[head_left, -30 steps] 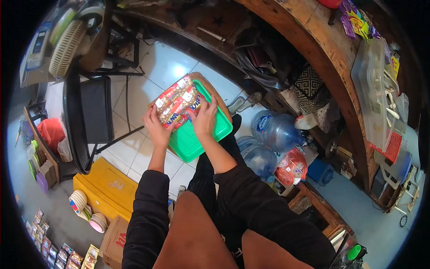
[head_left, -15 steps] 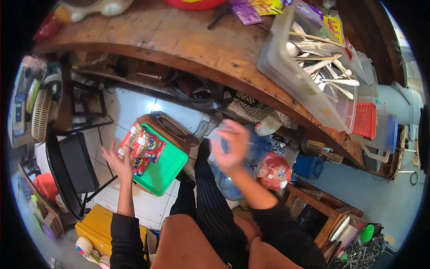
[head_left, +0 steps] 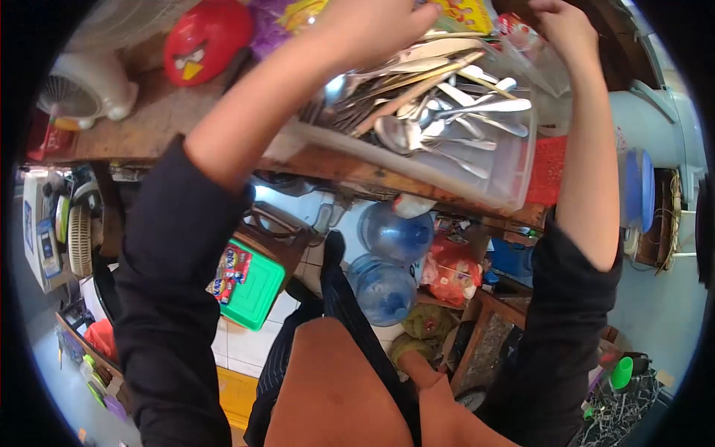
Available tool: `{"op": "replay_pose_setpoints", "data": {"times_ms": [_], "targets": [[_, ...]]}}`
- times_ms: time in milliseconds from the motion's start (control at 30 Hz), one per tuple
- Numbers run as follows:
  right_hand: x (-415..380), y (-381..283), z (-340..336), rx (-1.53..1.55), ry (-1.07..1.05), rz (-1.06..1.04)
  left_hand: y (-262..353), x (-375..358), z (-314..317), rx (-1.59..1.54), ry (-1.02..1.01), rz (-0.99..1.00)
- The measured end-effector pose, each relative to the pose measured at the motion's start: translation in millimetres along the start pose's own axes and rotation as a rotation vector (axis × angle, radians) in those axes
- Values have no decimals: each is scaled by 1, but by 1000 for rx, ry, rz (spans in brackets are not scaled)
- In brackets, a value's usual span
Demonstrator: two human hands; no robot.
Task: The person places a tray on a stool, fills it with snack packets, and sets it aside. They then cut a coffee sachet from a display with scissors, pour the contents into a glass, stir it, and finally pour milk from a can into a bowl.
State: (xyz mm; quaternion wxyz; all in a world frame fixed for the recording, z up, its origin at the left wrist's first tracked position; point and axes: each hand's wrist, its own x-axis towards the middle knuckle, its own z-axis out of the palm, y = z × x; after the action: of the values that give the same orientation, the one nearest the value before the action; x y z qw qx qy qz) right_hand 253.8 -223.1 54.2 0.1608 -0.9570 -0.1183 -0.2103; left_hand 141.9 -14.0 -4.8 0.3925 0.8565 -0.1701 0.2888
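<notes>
Reaching over the wooden counter, the person has left the red packets.
I see these packets below it on the green lid, no longer touched, so that work seems paused; further right, the left hand is above the cutlery box, and the right hand near a clear bag. Fingertips are partly out of view: whether wide, narrow or holding, I cannot tell.

Legible text: none you can read for certain. Red snack packets, on your green lid: pale block lettering, too small. Yellow packet, on your bench: print blurred.
</notes>
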Motion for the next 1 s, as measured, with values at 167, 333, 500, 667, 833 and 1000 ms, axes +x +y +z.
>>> {"op": "replay_pose_setpoints", "data": {"times_ms": [167, 333, 500, 667, 833, 1000], "targets": [[34, 25, 23, -204, -206, 125, -14, 41, 13, 351, -85, 16], [45, -4, 22, -338, -456, -295, -83, 67, -10, 380, -157, -380], [62, -12, 54, -211, -533, -181, -119, 69, -8, 98, -149, -591], [90, -14, 64, -349, -903, -256, -129, 84, 21, 228, -202, -230], [94, -12, 35, 172, -1099, 6, -152, 112, 52, -183, -274, -379], [87, -4, 20, 142, -1116, -47, -161, 124, 42, -672, -461, -843]]}}
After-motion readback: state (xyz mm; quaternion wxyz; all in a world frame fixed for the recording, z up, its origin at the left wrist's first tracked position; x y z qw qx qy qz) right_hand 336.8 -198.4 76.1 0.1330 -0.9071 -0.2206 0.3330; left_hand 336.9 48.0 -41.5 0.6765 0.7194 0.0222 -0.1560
